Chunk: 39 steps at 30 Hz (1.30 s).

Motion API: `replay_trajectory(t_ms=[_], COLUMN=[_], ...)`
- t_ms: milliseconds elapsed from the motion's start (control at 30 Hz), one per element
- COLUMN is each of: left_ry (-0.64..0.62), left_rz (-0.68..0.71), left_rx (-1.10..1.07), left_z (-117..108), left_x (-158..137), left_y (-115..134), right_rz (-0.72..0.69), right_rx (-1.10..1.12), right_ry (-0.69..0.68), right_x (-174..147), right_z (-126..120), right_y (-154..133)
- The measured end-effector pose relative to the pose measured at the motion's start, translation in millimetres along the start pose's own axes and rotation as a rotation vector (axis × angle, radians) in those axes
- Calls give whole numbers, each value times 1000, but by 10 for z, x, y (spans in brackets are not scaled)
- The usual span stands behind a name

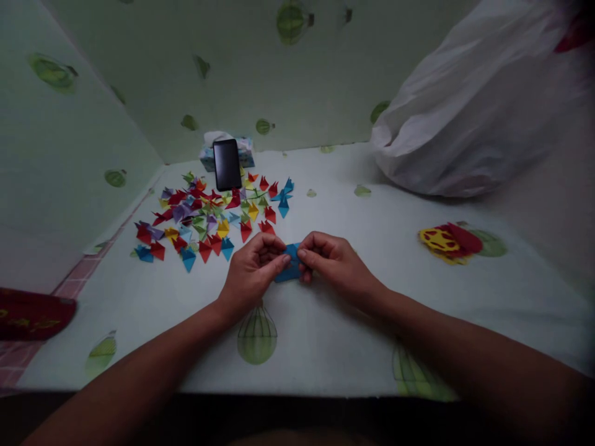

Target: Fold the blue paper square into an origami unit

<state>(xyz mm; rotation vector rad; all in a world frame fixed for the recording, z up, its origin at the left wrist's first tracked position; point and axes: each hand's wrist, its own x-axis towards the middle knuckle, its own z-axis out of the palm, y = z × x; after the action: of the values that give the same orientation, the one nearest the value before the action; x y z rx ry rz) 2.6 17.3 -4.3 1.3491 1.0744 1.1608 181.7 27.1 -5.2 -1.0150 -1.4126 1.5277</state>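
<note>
A small piece of blue paper [289,272] is pinched between both my hands, just above the table's middle. My left hand [255,263] grips its left edge with thumb and curled fingers. On the other edge, the thumb and forefinger of my right hand [328,260] are closed on it too. Parts of the paper are covered by my fingers, so its folds are hard to make out. To the left and beyond my hands lie many folded paper pieces [205,250] in red, blue, yellow, green, orange and purple, spread in a loose pile.
Behind the pile a black phone [227,165] leans on a tissue box [246,153]. Red and yellow cut-out pieces [449,241] lie at the right. A large white plastic bag [465,124] fills the back right. A dark red item [37,314] sits at the left edge.
</note>
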Motion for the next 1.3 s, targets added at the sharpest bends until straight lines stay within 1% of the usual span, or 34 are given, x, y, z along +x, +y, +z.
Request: replay_trajectory(t_ms=[267,500,700,900,1133,1300], left_ry=[59,55,39,45,56,58], left_rz=[-12,-70,-144,-140,-130,-110], left_rx=[73,68,18,39,16,52], left_z=[16,10,14,16,23,9], left_x=[-32,-22,-10,-18,-21,-3], left_y=[-40,-30,16,39,40,40], right_rz=[-21,-20,-43,-60,-65,-42], right_rx=[50,10,-24,-38,-42,-35], right_ry=[35,31,39,44,54,17], right_x=[-18,-27,-40,-35,-38,-20], right_z=[47,56,70,68,77,54], right_y=[40,15,10,21,16,25])
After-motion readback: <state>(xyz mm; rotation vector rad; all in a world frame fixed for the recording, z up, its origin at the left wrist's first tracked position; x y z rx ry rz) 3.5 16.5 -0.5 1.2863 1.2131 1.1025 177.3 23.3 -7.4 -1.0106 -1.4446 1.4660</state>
